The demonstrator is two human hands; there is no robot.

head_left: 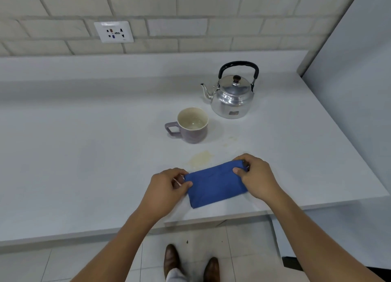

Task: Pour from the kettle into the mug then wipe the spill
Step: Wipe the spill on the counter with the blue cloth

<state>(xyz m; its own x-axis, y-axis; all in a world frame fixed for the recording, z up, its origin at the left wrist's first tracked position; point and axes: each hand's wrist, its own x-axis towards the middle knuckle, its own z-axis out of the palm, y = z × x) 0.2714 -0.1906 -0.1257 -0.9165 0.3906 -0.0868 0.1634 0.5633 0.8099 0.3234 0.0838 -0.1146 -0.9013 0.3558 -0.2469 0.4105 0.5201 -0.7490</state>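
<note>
A shiny metal kettle (231,96) with a black handle stands upright at the back right of the white counter, spout pointing left. In front of it sits a mauve mug (191,126), handle to the left, with liquid in its pale inside. A yellowish spill (201,159) lies on the counter just below the mug. A folded blue cloth (214,185) rests near the front edge, right below the spill. My left hand (167,186) pinches the cloth's left end and my right hand (257,176) pinches its upper right corner.
The white counter (84,154) meets a brick wall with a socket plate (114,31) at the back. A grey panel (359,91) bounds it on the right. Faint drops (230,139) lie right of the mug. Tiled floor and my brown shoes (191,262) show below.
</note>
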